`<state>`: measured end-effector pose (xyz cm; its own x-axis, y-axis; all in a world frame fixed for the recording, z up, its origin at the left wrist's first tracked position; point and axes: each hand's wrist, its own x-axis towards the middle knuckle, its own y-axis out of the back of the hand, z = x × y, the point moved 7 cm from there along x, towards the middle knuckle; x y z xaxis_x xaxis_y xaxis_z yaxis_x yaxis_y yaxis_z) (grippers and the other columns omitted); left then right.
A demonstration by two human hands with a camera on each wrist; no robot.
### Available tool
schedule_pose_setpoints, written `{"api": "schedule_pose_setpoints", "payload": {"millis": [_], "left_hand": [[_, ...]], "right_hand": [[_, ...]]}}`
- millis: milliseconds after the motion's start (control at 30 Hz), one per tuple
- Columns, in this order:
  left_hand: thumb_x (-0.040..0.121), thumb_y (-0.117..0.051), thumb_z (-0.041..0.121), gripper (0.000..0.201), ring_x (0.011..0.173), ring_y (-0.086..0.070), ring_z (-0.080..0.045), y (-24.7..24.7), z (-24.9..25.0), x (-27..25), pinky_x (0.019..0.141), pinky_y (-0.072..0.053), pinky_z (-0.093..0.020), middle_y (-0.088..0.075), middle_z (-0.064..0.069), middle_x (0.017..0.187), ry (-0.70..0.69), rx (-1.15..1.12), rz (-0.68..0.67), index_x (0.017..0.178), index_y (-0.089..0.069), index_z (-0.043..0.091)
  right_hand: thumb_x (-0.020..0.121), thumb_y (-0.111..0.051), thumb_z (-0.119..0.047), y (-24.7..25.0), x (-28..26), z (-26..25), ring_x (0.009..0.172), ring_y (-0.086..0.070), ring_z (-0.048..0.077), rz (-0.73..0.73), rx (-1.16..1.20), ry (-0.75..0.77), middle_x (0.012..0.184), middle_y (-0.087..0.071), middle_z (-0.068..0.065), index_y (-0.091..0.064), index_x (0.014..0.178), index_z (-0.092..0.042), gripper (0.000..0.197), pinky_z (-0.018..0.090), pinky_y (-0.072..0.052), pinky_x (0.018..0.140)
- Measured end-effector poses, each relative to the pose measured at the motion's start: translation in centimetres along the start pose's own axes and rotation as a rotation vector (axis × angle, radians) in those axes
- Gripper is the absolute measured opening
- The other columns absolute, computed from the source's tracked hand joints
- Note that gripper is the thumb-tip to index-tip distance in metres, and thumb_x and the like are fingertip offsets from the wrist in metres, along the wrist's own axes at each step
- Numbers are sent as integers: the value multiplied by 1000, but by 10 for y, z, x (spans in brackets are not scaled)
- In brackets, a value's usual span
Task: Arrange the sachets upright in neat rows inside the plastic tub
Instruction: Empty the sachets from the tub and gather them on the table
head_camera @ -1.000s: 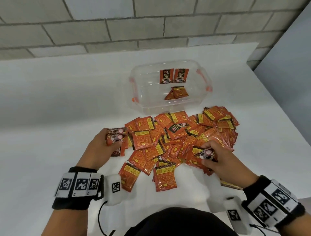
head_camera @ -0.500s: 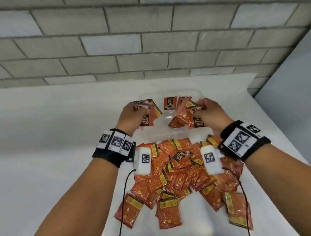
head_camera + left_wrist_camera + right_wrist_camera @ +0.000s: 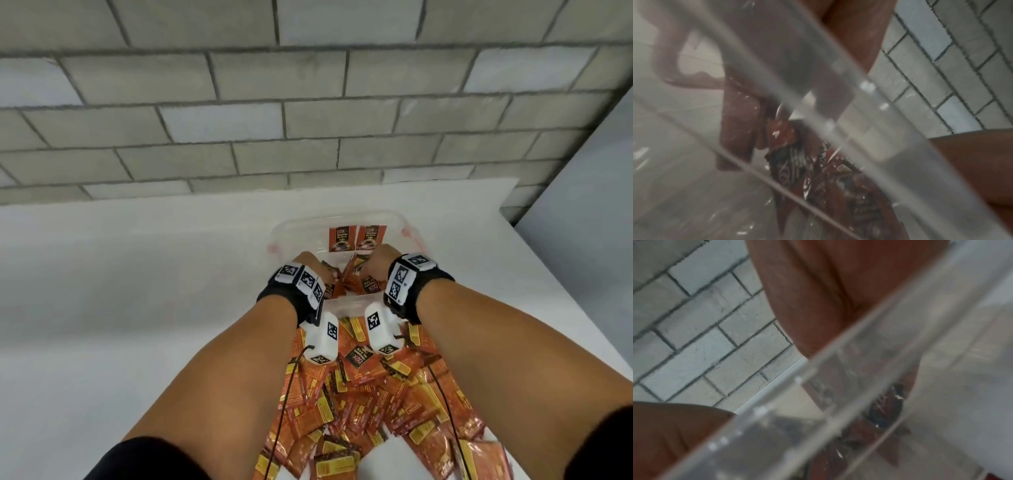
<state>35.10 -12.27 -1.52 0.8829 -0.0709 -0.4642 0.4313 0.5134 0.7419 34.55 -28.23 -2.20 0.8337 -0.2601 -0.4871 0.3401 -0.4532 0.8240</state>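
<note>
A clear plastic tub (image 3: 346,216) stands on the white table past the pile. Two red-orange sachets (image 3: 356,238) stand upright against its far wall. Both hands are lowered inside the tub. My left hand (image 3: 320,274) grips a small bundle of sachets (image 3: 334,291). My right hand (image 3: 368,270) grips another bundle (image 3: 369,286), close beside the left one. Both wrist views look blurred through the tub's clear wall (image 3: 859,129), with sachets (image 3: 818,170) dimly visible behind it. A big loose pile of sachets (image 3: 376,404) lies on the table under my forearms.
A grey block wall (image 3: 308,120) rises behind the table. The tub has red side clips (image 3: 406,234). A grey panel (image 3: 589,205) stands at the right. Bare white table (image 3: 137,291) stretches to the left of the tub and pile.
Both hands lifted sachet bundles off the pile, carried them forward over the tub and lowered them into it. The head view swung forward and up.
</note>
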Motion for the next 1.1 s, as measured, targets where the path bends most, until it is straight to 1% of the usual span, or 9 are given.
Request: {"api": "schedule_pose_setpoints", "payload": {"millis": [100,167,267,333,433,533,667,800,1100], "left_hand": [[87,-66,32,39,73,-52,-19,5,1,-3,56,-41,-24,-59,-12,97,-36,-44,-18,103,-60,-4],[90,-61,34,47,81,-55,-22,21,4,-17,58,-44,-25,-60,-12,111,-77,-117,23,121,-54,-2],[91,-61,32,42,89,-64,-25,43,1,-48,78,-55,-35,-64,-9,113,-166,-361,47,126,-55,11],[91,-61,30,29,82,-65,-19,50,-9,-80,74,-54,-33,-66,-1,99,-245,-475,30,117,-60,16],[92,-60,32,16,65,-62,-9,38,-34,-126,58,-47,-22,-68,5,84,-359,-298,-51,99,-66,19],[89,-62,33,17,62,-56,-3,9,-77,-136,52,-39,-16,-65,8,80,-309,-73,-105,92,-68,17],[87,-66,25,28,91,-61,-14,-20,-113,-126,76,-48,-26,-67,-3,109,-212,50,-45,113,-63,16],[80,-73,32,65,121,-53,-18,-41,-125,-113,101,-43,-32,-52,0,139,-180,164,-79,139,-48,23],[75,-78,29,31,102,-54,-22,-47,-129,-107,86,-49,-34,-59,-3,111,-133,162,31,97,-58,21]], "right_hand": [[89,-61,-25,7,-10,1,83,-56,23,34,75,26,94,-60,10,-57,88,-6,20,25,-42,56],[88,-61,-24,17,-24,0,82,-56,24,88,132,78,92,-59,9,-55,88,-6,18,24,-37,52],[90,-58,-22,30,-53,2,98,-56,23,184,230,196,113,-60,6,-57,115,-7,29,24,-40,74],[91,-58,-21,34,-82,2,104,-53,19,250,298,296,117,-56,2,-54,122,-12,33,22,-36,80],[90,-59,-17,15,-130,2,85,-57,15,217,276,478,97,-61,-3,-60,102,-19,12,19,-41,66],[91,-58,-17,-37,-154,12,89,-60,14,14,103,566,103,-64,-3,-63,104,-21,14,20,-45,73],[93,-46,-10,-77,-134,31,114,-52,23,27,-194,504,136,-49,3,-52,131,-17,40,31,-42,95],[91,-43,-12,-89,-123,39,115,-49,30,51,-319,465,138,-44,9,-43,137,-12,45,41,-43,97],[92,-50,-34,-90,-127,40,126,-39,27,75,-334,388,129,-50,8,-53,124,-15,37,41,-33,105]]}}
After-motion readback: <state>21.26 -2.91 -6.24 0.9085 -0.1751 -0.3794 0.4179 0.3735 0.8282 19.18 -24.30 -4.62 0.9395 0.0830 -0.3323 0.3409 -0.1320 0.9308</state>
